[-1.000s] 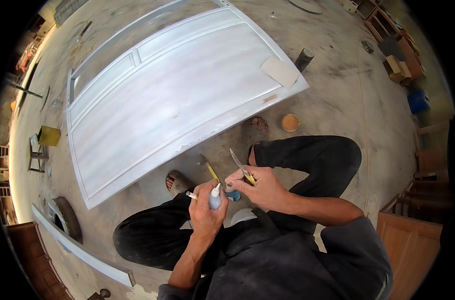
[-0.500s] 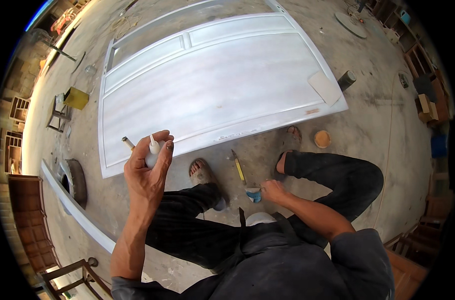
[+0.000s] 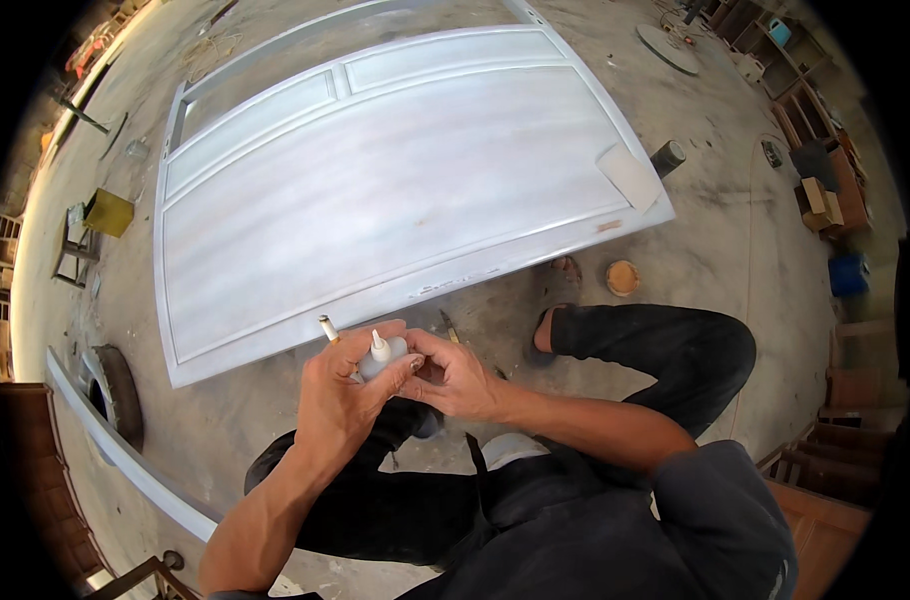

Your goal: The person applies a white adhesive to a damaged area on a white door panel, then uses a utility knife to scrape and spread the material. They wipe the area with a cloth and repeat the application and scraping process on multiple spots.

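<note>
My left hand is closed around a small white squeeze bottle, its pointed nozzle upward. A cigarette sticks out between the fingers of that same hand. My right hand meets the bottle from the right, its fingers bent against the bottle's side; the fingertips are partly hidden. Just beyond both hands lies the front edge of a large white-painted wooden panel with framed sections. Patchy marks show along this edge. Behind my right hand, part of a yellow-handled tool shows on the floor.
A pale sheet lies on the panel's right corner, near a dark cylinder. A round tub of tan paste stands by my right foot. Leftward are a tyre, a long pale beam and a yellow container.
My left hand has come down and to the right with the bottle and cigarette. My right hand has risen from near the blue piece on the floor to the bottle. The view has shifted slightly.
</note>
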A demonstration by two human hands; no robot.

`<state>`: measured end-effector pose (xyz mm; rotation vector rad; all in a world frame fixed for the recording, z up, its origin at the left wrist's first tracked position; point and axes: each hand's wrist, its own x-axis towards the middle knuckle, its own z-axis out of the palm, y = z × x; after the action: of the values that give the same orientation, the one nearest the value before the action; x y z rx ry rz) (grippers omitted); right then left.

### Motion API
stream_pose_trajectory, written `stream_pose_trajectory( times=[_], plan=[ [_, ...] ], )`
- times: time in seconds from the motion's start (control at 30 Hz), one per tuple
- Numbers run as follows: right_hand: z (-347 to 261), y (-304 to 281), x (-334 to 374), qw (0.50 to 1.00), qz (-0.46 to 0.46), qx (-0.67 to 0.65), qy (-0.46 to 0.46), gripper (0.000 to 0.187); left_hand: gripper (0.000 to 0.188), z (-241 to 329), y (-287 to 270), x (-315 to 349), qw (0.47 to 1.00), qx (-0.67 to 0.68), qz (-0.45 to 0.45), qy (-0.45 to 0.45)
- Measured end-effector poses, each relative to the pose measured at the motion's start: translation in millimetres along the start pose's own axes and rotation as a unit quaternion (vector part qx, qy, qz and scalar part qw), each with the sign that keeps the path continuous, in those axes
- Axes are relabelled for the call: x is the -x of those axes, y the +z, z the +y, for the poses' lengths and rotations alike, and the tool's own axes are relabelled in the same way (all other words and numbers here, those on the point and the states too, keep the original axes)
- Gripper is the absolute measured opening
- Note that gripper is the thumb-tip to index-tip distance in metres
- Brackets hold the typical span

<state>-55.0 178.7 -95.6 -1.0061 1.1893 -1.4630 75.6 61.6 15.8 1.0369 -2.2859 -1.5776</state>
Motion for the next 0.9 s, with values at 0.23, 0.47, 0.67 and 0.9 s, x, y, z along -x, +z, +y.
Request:
stream_pose_trajectory(
  times=[0.23, 0.47, 0.67, 0.9],
  plan=[
    [51.0, -3.9, 4.9, 0.989, 0.123, 0.08, 0.023, 0.031, 0.06, -13.7, -26.8, -11.5, 0.975, -0.097, 0.16, 0.121],
    [75.5, -35.4, 12.1, 0.96, 0.186, 0.165, 0.128, 0.041, 0.045, 10.5, -41.4, -11.1, 0.961, -0.049, 0.232, 0.139],
    [86.7, -42.9, 6.5, 0.945, 0.202, 0.216, 0.142, 0.036, 0.044, 9.3, -43.9, -9.1, 0.963, -0.06, 0.218, 0.149],
    [94.4, -46.5, 7.1, 0.946, 0.202, 0.194, 0.165, 0.036, 0.042, 2.5, -48.2, -1.1, 0.96, -0.069, 0.225, 0.153]
  ],
)
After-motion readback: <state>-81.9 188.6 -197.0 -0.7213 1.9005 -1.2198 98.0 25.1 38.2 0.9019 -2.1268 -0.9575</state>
